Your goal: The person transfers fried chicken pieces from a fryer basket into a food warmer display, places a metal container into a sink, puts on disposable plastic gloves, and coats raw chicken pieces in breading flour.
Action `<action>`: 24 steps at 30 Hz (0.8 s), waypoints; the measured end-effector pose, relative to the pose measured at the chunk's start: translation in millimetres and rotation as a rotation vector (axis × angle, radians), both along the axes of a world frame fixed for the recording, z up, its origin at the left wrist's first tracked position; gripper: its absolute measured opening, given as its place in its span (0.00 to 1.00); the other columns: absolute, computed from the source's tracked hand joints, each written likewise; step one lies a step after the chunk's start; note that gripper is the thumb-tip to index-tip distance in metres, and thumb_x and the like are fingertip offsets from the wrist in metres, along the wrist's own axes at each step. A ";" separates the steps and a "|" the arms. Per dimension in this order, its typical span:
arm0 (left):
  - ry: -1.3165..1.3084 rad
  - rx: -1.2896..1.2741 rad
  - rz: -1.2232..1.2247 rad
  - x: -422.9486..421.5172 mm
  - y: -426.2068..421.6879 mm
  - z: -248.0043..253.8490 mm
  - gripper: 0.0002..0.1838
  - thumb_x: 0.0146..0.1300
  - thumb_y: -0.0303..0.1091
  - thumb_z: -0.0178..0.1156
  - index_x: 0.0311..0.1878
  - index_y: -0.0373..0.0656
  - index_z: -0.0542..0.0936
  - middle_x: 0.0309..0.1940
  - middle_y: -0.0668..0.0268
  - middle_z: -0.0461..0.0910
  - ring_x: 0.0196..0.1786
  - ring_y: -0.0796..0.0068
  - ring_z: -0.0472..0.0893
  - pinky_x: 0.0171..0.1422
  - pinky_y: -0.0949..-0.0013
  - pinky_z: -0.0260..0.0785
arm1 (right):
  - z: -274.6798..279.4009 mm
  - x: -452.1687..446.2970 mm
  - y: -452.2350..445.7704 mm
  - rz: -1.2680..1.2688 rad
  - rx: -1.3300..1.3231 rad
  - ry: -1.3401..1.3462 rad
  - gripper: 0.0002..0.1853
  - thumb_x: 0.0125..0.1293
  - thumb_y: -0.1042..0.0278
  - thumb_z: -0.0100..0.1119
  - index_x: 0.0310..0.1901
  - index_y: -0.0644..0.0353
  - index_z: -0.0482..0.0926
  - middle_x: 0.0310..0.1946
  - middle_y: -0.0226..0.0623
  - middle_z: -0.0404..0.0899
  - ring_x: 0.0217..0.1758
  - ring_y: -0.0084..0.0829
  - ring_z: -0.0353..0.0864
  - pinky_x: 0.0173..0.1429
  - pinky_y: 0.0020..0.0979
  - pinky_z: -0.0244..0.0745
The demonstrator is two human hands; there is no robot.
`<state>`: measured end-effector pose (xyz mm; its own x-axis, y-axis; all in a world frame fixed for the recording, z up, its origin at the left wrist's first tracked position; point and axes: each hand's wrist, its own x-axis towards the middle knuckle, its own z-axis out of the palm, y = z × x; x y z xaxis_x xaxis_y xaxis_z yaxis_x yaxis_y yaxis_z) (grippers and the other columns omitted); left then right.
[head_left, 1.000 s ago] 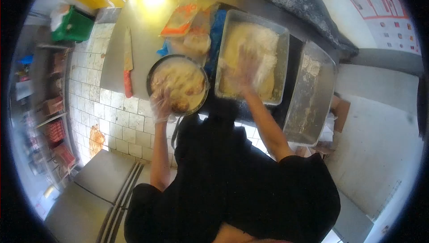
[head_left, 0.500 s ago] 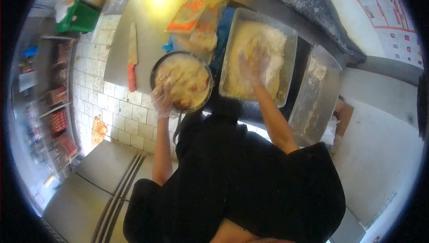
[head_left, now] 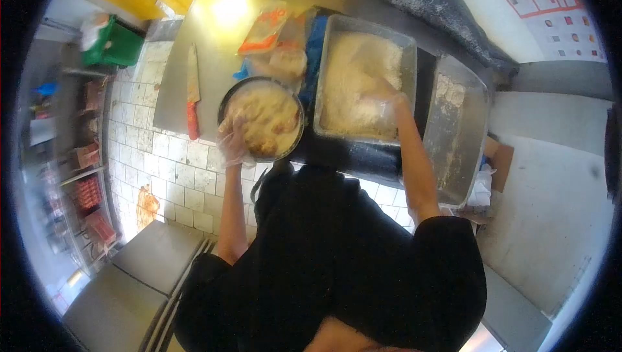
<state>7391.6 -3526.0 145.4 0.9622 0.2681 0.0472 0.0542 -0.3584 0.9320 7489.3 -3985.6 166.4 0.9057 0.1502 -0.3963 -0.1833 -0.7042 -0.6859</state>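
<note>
A dark-rimmed round bowl holds lumpy pieces in pale, creamy batter. At its left edge is my left hand, in a clear glove, reaching over the rim; its fingers are partly lost among the coated pieces, so their grip is unclear. To the right stands a rectangular tub with a bed of pale flour-like powder. My right hand is over the right part of this powder, its fingers pointing left and smeared by motion. Whether it holds anything is hidden by the blur.
A knife with a red handle lies on the metal counter at left. Plastic packets sit behind the bowl. Another metal tray, dusted with powder, stands at the right. A green crate is at the far left.
My right hand has moved to the right and slightly down over the powder, and its spread fingers are now blurred. My left hand stays at the bowl. The view has shifted slightly.
</note>
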 end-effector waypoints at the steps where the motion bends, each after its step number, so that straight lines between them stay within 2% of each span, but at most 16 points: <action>1: 0.003 -0.026 0.011 0.8 -1.8 4.5 0.16 0.74 0.37 0.55 0.54 0.36 0.81 0.43 0.63 0.86 0.44 0.74 0.84 0.49 0.70 0.76 | 26.9 -2.1 3.0 -0.074 0.042 0.123 0.48 0.48 0.62 0.77 0.70 0.66 0.63 0.61 0.56 0.74 0.61 0.39 0.77 0.65 0.35 0.71; 2: 0.021 -0.006 0.001 2.5 -3.3 11.8 0.16 0.73 0.38 0.56 0.53 0.36 0.81 0.42 0.64 0.86 0.43 0.75 0.83 0.47 0.71 0.75 | 46.4 -3.4 6.8 -0.143 0.085 0.248 0.48 0.48 0.63 0.77 0.70 0.66 0.63 0.60 0.54 0.75 0.60 0.34 0.76 0.65 0.32 0.70; 3: 0.032 0.003 0.001 1.6 -2.2 12.1 0.16 0.73 0.38 0.56 0.53 0.36 0.82 0.41 0.64 0.86 0.43 0.76 0.82 0.47 0.71 0.74 | 48.0 -5.5 4.0 -0.135 0.077 0.246 0.48 0.48 0.63 0.77 0.70 0.66 0.63 0.60 0.54 0.75 0.60 0.34 0.76 0.65 0.32 0.70; 4: 0.043 0.011 0.001 0.8 -1.2 12.5 0.16 0.73 0.38 0.56 0.53 0.36 0.82 0.40 0.65 0.86 0.43 0.77 0.82 0.46 0.72 0.74 | 48.8 -8.3 -0.9 -0.195 -0.065 0.012 0.44 0.49 0.61 0.74 0.68 0.63 0.66 0.59 0.53 0.76 0.59 0.39 0.78 0.63 0.36 0.73; 6: 0.050 0.069 -0.059 2.3 4.5 4.7 0.16 0.72 0.40 0.58 0.53 0.37 0.82 0.39 0.65 0.86 0.40 0.78 0.80 0.44 0.72 0.72 | 64.7 -16.7 9.3 -0.262 -0.208 -0.226 0.40 0.50 0.60 0.71 0.66 0.60 0.69 0.58 0.52 0.78 0.58 0.44 0.80 0.60 0.40 0.76; 8: 0.029 0.100 -0.060 2.3 3.0 -1.0 0.17 0.72 0.41 0.59 0.53 0.37 0.82 0.38 0.66 0.85 0.38 0.79 0.78 0.42 0.72 0.71 | 88.8 -29.4 36.0 -0.088 -0.678 -0.451 0.36 0.53 0.62 0.68 0.65 0.57 0.71 0.60 0.49 0.77 0.59 0.44 0.80 0.62 0.39 0.75; 10: 0.003 0.108 -0.035 4.0 -1.6 8.2 0.17 0.71 0.41 0.59 0.53 0.37 0.82 0.37 0.66 0.85 0.37 0.79 0.77 0.41 0.72 0.70 | 117.2 -53.3 59.7 0.028 -0.589 -0.336 0.34 0.55 0.62 0.67 0.65 0.57 0.71 0.63 0.51 0.74 0.60 0.45 0.79 0.64 0.40 0.73; 11: 0.066 -0.064 -0.023 5.4 -5.8 27.2 0.17 0.71 0.40 0.59 0.53 0.37 0.82 0.38 0.66 0.85 0.38 0.79 0.77 0.41 0.71 0.70 | 125.0 -63.1 65.7 0.150 -0.491 -0.218 0.33 0.57 0.61 0.65 0.66 0.57 0.70 0.66 0.52 0.70 0.62 0.47 0.78 0.66 0.40 0.71; 12: 0.131 -0.234 -0.014 5.1 -7.4 37.7 0.16 0.71 0.40 0.59 0.53 0.37 0.82 0.38 0.66 0.85 0.38 0.78 0.78 0.42 0.70 0.71 | 106.5 -74.1 58.2 0.148 -0.495 -0.221 0.33 0.57 0.61 0.65 0.66 0.57 0.70 0.66 0.52 0.70 0.62 0.47 0.78 0.66 0.40 0.71; 13: 0.125 -0.237 -0.016 4.1 -5.9 29.4 0.16 0.71 0.40 0.59 0.53 0.37 0.82 0.38 0.66 0.85 0.38 0.78 0.78 0.42 0.70 0.71 | 69.9 -85.9 42.1 0.033 -0.428 -0.338 0.34 0.57 0.60 0.66 0.66 0.58 0.70 0.66 0.52 0.70 0.63 0.48 0.77 0.68 0.40 0.70; 15: -0.057 0.024 -0.034 2.7 -4.2 17.8 0.17 0.71 0.41 0.59 0.54 0.38 0.81 0.39 0.64 0.86 0.39 0.74 0.81 0.44 0.68 0.72 | 69.7 -89.8 46.8 -0.080 -0.359 -0.459 0.36 0.57 0.58 0.66 0.67 0.59 0.69 0.67 0.51 0.69 0.64 0.48 0.76 0.70 0.39 0.68; 16: -0.117 0.113 -0.036 1.3 -2.0 12.1 0.17 0.72 0.41 0.58 0.55 0.38 0.81 0.40 0.63 0.86 0.40 0.73 0.81 0.44 0.67 0.73 | 66.8 -91.7 51.7 -0.286 -0.486 -0.259 0.40 0.56 0.59 0.69 0.69 0.58 0.66 0.65 0.49 0.71 0.66 0.45 0.73 0.70 0.39 0.68; 18: 0.192 -0.010 -0.047 2.8 -2.2 29.4 0.19 0.73 0.42 0.56 0.56 0.37 0.81 0.43 0.58 0.86 0.44 0.67 0.84 0.50 0.66 0.73 | 69.7 -90.6 65.6 -0.500 -0.606 -0.052 0.44 0.54 0.61 0.72 0.72 0.57 0.62 0.64 0.47 0.73 0.69 0.42 0.71 0.70 0.39 0.68; 19: 0.189 -0.008 -0.056 2.2 -1.2 23.1 0.19 0.73 0.42 0.56 0.56 0.37 0.81 0.43 0.58 0.86 0.44 0.67 0.84 0.50 0.66 0.73 | 55.9 -90.8 66.3 -0.526 -0.627 0.012 0.42 0.55 0.61 0.71 0.71 0.58 0.63 0.64 0.48 0.73 0.68 0.42 0.72 0.69 0.39 0.69; 21: 0.021 0.177 -0.110 1.9 3.1 8.9 0.19 0.73 0.42 0.55 0.56 0.37 0.80 0.44 0.56 0.86 0.46 0.64 0.84 0.51 0.66 0.73 | 13.8 -91.9 59.0 -0.494 -0.577 0.034 0.40 0.56 0.61 0.70 0.70 0.59 0.66 0.63 0.48 0.75 0.66 0.42 0.73 0.68 0.39 0.70; 24: -0.294 0.292 -0.113 7.5 0.0 8.8 0.19 0.73 0.42 0.55 0.55 0.37 0.81 0.43 0.55 0.86 0.44 0.64 0.84 0.51 0.66 0.73 | -59.9 -89.5 14.5 -0.493 -0.250 -0.053 0.36 0.57 0.60 0.67 0.67 0.60 0.69 0.61 0.49 0.76 0.63 0.43 0.76 0.65 0.39 0.72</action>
<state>7399.0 -3526.0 154.1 0.9191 0.0963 0.3821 -0.2533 -0.5983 0.7601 7399.8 -3971.1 106.6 0.8647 -0.3892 -0.3175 -0.5021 -0.6866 -0.5259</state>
